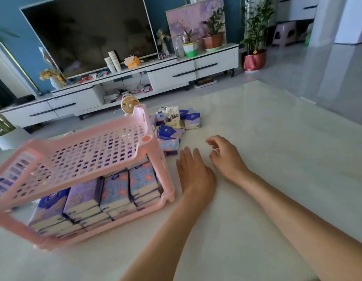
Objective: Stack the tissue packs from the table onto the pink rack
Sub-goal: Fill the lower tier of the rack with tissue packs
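A pink two-tier rack (91, 151) stands on the pale table (267, 159) at the left. Its lower shelf holds several stacked tissue packs (115, 191) in blue, purple and floral wrappers; the perforated upper shelf is bare. A loose pile of tissue packs (174, 124) lies on the table behind the rack's right end. My left hand (194, 173) hovers with straight fingers just right of the rack, holding nothing. My right hand (226, 157) is beside it, fingers loosely curled, holding nothing, a short way in front of the pile.
A small orange fan (129, 105) is clipped at the rack's back corner. Beyond the table stand a white TV cabinet (172, 74) with a large television, potted plants and a red pot (254, 60) on the floor.
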A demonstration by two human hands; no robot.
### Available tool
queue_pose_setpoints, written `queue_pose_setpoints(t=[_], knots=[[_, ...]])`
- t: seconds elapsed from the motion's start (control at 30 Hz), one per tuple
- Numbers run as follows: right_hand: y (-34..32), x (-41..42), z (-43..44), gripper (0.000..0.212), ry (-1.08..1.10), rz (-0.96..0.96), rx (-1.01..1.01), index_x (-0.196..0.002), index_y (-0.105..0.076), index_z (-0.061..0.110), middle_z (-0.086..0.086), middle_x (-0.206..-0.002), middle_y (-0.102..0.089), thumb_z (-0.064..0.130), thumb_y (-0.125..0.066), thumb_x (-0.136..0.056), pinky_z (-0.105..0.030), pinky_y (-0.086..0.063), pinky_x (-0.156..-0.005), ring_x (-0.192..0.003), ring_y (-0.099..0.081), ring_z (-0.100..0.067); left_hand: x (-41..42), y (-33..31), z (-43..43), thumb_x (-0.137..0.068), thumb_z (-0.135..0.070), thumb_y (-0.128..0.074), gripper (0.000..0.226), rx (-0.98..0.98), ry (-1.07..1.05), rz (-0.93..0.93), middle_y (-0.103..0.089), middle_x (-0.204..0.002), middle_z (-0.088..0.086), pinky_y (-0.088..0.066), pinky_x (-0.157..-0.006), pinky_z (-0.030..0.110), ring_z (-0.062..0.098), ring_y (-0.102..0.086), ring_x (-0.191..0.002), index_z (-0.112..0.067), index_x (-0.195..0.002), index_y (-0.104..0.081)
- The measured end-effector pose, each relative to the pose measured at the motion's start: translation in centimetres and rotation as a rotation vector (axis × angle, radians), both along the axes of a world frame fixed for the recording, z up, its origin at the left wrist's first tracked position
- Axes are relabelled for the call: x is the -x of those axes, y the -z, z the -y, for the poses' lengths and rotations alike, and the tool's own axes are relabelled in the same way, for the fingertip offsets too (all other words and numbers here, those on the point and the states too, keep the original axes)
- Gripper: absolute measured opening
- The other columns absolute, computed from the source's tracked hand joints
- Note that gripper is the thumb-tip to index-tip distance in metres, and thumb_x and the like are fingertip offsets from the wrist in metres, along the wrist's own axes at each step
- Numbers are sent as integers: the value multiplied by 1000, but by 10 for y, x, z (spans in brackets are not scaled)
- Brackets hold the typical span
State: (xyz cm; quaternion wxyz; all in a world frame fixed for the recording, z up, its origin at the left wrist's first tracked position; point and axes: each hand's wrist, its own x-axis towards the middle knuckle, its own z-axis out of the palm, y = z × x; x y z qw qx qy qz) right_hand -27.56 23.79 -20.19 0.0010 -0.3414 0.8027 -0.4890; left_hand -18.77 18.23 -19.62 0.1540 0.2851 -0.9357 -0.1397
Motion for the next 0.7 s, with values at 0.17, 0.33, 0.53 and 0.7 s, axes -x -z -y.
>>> queue_pose_setpoints(t=[0.17, 0.33, 0.53, 0.7], knots=[[-9, 26, 55, 35, -97, -100, 34, -121, -56, 6, -10, -121, -59, 4, -49, -87, -28, -37, -96, -114, -52, -22, 54, 11, 34, -97, -33, -28, 61, 87, -226, 36, 3, -154, 20, 3, -114, 45, 33, 7, -142, -5, -146, -5], [-23, 47, 113, 59, -195, -224, -201, -141, -36, 18, -5, -141, -45, 15, -51, -84, -33, -31, -104, -129, -38, -24, 71, 39, 52, -75, -39, -66, 75, 172, -369, -73, -45, -134, 26, -14, -107, 48, 42, -31, -130, 1, -134, -43], [-16, 69, 134, 66, -166, -80, -328, -135, -40, 21, -8, -127, -51, 32, -62, -74, -37, -38, -97, -121, -42, -29, 65, 29, 41, -70, -27, -41, 49, 253, -280, -95, -63, -103, 17, -26, -97, 58, 43, -53, -111, -5, -105, -68], [-18, 75, 118, 43, -227, -31, -450, -67, -46, 20, -3, -85, -47, 55, -70, -68, -27, -31, -56, -75, -45, -15, 53, 16, 27, -57, -17, -25, 48, 208, -158, -193, -62, -75, 11, -51, -75, 55, 36, -62, -74, -7, -70, -70]])
